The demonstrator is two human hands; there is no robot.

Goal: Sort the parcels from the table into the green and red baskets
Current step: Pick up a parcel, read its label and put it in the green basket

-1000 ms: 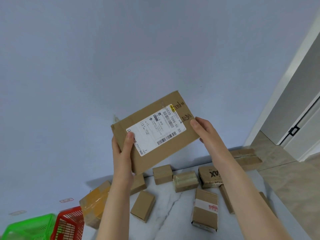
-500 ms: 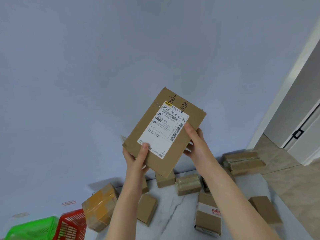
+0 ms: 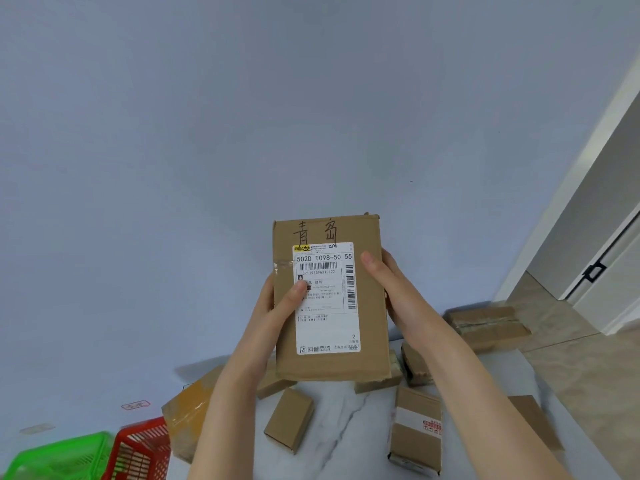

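**Both hands clamped on the labelled parcel, held upright above the table**

Your left hand (image 3: 277,317) grips the left edge of the cardboard parcel (image 3: 332,367), thumb pressed flat on its white shipping label (image 3: 327,327) and fingers curled behind. Your right hand (image 3: 391,292) holds the right edge the same way, thumb on the front face just beside the label.

Below your forearms lies the white marbled table (image 3: 346,427) with more parcels spread on it. A small plain box (image 3: 289,420) lies between your arms, a box with a white band (image 3: 417,434) is near your right forearm, and a parcel wrapped in yellowish tape (image 3: 187,417) is at the left edge. A double box (image 3: 488,327) sits at the far right corner. The red basket (image 3: 142,448) stands just beside the taped parcel, and the green basket (image 3: 59,455) touches its left side. A pale blue wall (image 3: 242,133) fills the view beyond. At the right are a white door frame (image 3: 568,216) and a beige tiled floor (image 3: 588,382).

Half a second ago the parcel leaned on a slant, and a second ago it lay almost sideways. Now it is upright and the label reads straight, with handwriting above it.

The parcel sits between your two palms, clear of the table, with its top half above your thumbs.
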